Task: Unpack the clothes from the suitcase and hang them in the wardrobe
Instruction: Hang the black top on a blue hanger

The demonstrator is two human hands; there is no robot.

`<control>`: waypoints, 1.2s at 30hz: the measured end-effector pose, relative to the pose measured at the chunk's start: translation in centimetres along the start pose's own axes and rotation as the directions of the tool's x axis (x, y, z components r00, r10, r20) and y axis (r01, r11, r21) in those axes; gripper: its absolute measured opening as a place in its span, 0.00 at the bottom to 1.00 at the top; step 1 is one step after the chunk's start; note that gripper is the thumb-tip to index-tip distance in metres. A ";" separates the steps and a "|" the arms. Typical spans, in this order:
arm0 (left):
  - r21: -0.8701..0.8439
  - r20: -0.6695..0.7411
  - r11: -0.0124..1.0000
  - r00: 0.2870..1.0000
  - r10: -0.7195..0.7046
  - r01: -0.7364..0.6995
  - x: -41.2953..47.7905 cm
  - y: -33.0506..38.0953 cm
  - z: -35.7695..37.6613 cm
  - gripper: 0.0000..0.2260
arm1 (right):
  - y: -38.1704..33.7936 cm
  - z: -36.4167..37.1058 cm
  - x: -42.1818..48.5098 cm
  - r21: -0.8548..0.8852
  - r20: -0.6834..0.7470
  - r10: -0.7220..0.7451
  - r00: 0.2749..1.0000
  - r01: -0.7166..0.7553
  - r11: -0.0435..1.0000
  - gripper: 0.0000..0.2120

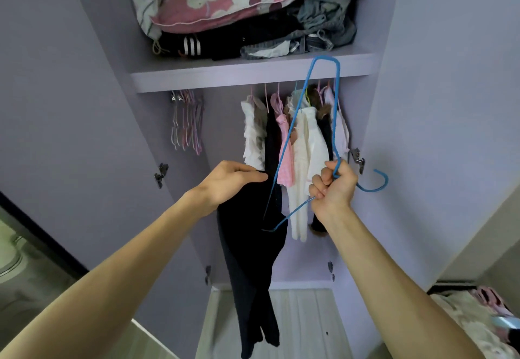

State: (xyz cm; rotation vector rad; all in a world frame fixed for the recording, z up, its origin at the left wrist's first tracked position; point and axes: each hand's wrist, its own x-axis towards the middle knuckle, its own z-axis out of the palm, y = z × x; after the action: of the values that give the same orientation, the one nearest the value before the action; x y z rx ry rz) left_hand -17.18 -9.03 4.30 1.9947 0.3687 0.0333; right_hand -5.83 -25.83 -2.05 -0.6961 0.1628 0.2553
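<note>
At far left, spare hangers [187, 122] dangling bare inside the wardrobe [92, 105]. Left hand [225, 184] gripping the top of the dark trousers [250, 260], legs hanging free before the opening. Blue hanger [326, 57] tipped on end, lower corner against the cloth, neck clenched in the right hand [334, 187]. Step in hand, seemingly: mounting the trousers. Next: threading them over the bar, levelling, hooking beside the hung clothes [306, 145]. Suitcase [478, 311] seemingly low at right.

Soft even daylight, faint shadows; wide-angle bowing at edges — slight blur
</note>
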 end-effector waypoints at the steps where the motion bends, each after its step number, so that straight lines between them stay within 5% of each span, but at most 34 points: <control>1: -0.014 -0.002 1.000 1.000 0.007 -0.007 -0.1 0.1 -0.3 0.06 | 0.5 0.3 0.3 -0.018 0.001 0.006 1.000 -0.006 1.000 0.15; 10: -0.107 -0.106 0.994 0.994 -0.037 0.026 -0.7 -1.2 -3.0 0.05 | 2.4 -1.4 2.1 -0.535 0.048 0.007 0.999 0.020 0.844 0.13; 18: -0.163 -0.019 0.981 0.994 -0.109 0.105 -0.6 -1.3 -2.5 0.11 | 1.8 2.3 1.4 -0.330 0.112 0.035 0.993 0.004 0.944 0.21; 22: -0.204 -0.041 0.971 0.990 -0.133 0.122 -0.6 -1.0 -3.0 0.21 | 3.7 2.3 1.2 -0.224 0.062 0.125 0.990 -0.108 0.969 0.14; 27: -0.241 -0.054 0.964 0.990 -0.128 0.112 -1.3 -0.4 -4.1 0.11 | 5.1 2.2 1.1 -0.187 0.036 0.176 0.984 -0.166 0.968 0.14; 36: -0.037 -0.125 0.995 0.987 -0.101 0.097 -1.7 -2.1 -5.1 0.10 | 3.9 3.2 1.0 -0.148 0.058 0.209 0.976 -0.198 0.969 0.15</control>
State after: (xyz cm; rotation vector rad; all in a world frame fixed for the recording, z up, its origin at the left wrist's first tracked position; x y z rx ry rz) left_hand -20.25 -4.20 4.95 1.9467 0.5454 0.1031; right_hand -5.79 -20.67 -2.21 -0.8104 0.1471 0.4927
